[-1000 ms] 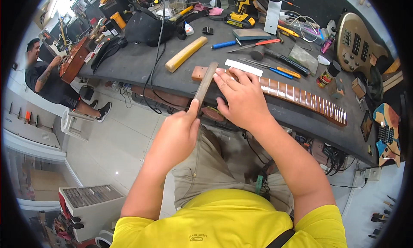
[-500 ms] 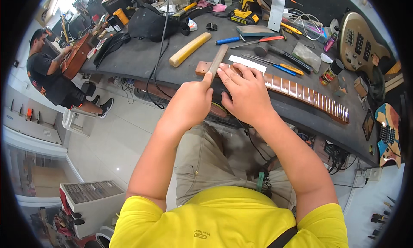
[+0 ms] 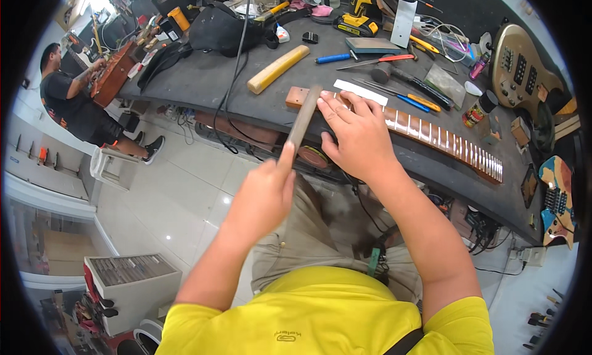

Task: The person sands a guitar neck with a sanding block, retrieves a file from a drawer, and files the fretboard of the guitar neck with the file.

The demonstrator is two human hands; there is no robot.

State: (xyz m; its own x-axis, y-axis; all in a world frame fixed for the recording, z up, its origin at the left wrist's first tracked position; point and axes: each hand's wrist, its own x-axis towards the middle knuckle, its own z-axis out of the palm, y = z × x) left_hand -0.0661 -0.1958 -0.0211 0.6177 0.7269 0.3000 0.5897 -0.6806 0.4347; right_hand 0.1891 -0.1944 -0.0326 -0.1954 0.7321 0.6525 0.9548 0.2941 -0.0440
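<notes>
My left hand (image 3: 264, 191) is closed round the near end of a flat grey-brown bar (image 3: 302, 122), perhaps a file or sanding stick. Its blurred far end crosses the neck beside my right fingertips. A brown guitar neck (image 3: 425, 130) with pale fret lines lies along the front of the bench. My right hand (image 3: 361, 133) grips it near its left end, fingers over the top and thumb at the near edge. Part of the neck is hidden under that hand. Just behind the fingers lies a white strip (image 3: 361, 92).
On the dark bench (image 3: 203, 77) lie a yellow block (image 3: 278, 69), a hammer (image 3: 419, 87), a blue-handled tool (image 3: 333, 58) and a cordless drill (image 3: 357, 16). A spray can (image 3: 480, 106) and a gold guitar body (image 3: 524, 68) stand at the right. Another person (image 3: 71, 99) works at the far left.
My left hand has drawn the bar back toward me and down to the left. My right hand stays on the neck; the whole view has shifted slightly.
</notes>
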